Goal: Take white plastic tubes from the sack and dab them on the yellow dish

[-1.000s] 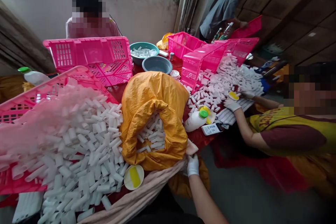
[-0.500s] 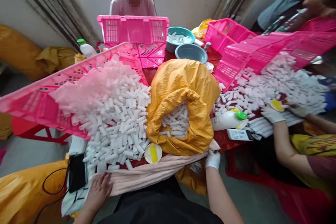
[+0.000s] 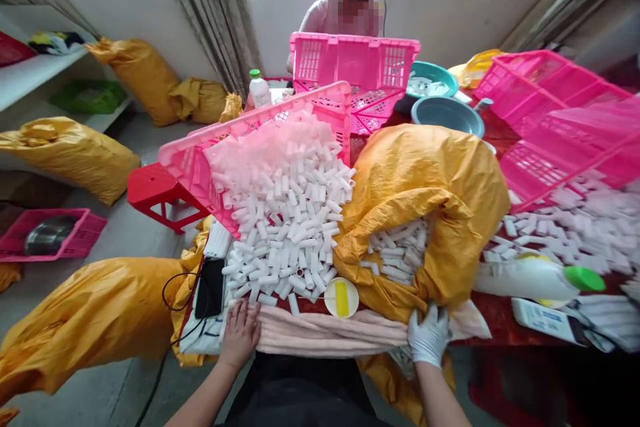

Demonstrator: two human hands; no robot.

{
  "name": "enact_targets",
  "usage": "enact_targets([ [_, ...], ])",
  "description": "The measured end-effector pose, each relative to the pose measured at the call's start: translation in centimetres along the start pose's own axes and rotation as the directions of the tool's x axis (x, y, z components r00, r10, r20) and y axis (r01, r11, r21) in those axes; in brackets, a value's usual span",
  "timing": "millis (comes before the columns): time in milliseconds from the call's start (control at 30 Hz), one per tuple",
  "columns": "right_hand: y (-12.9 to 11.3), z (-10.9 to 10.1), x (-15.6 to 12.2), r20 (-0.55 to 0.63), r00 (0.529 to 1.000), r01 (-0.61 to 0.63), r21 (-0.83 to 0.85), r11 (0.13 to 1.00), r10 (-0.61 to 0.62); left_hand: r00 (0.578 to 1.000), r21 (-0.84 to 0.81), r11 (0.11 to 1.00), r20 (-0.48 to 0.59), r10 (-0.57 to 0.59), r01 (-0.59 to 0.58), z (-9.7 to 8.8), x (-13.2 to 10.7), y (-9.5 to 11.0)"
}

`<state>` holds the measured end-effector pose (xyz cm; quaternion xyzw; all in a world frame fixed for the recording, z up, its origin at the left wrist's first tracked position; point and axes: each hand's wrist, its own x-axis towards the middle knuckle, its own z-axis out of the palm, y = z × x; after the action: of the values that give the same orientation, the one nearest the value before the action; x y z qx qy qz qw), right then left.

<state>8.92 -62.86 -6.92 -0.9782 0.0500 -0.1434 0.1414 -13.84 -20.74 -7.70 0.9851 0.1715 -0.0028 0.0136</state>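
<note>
Towel [image 3: 340, 332] along the near desk [image 3: 503, 320] edge, likely soft and light, best held by its ends, with left grip [image 3: 241, 332] spread loosely on it, right grip [image 3: 429, 335] at the yellow sack [image 3: 420, 163], closure unclear.

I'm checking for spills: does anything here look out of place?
The near pink basket left of the yellow sack is tipped on its side, white tubes heaped from it onto the table. Right of the sack, a green-capped bottle appears to lie flat.

Left hand [image 3: 241, 335] on pink cloth [image 3: 333, 333], right hand [image 3: 429, 336] — gloved — at orange sack [image 3: 430, 157]
</note>
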Motion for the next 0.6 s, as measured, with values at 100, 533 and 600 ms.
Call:
enact_targets([
  [100, -0.1, 1.8, -0.2, 0.006, 0.996, -0.085, -0.098, 0.992, 0.086, 1.0, -0.02, 1.0, -0.005, 0.005, -0.005, 0.3, -0.1, 0.0],
  [533, -1.5, -5.4, 0.9, -0.062, 0.995, 0.097, 0.338, 0.936, -0.081, 0.98, -0.145, 0.978, -0.154, 0.13, -0.152, -3.6, -1.0, -0.4],
  [600, -4.7, -6.6, -1.0, 0.061, 0.988, 0.091, 0.508, 0.856, -0.142, 0.96, -0.123, 0.956, -0.13, 0.249, -0.264, -4.4, -1.7, -0.8],
])
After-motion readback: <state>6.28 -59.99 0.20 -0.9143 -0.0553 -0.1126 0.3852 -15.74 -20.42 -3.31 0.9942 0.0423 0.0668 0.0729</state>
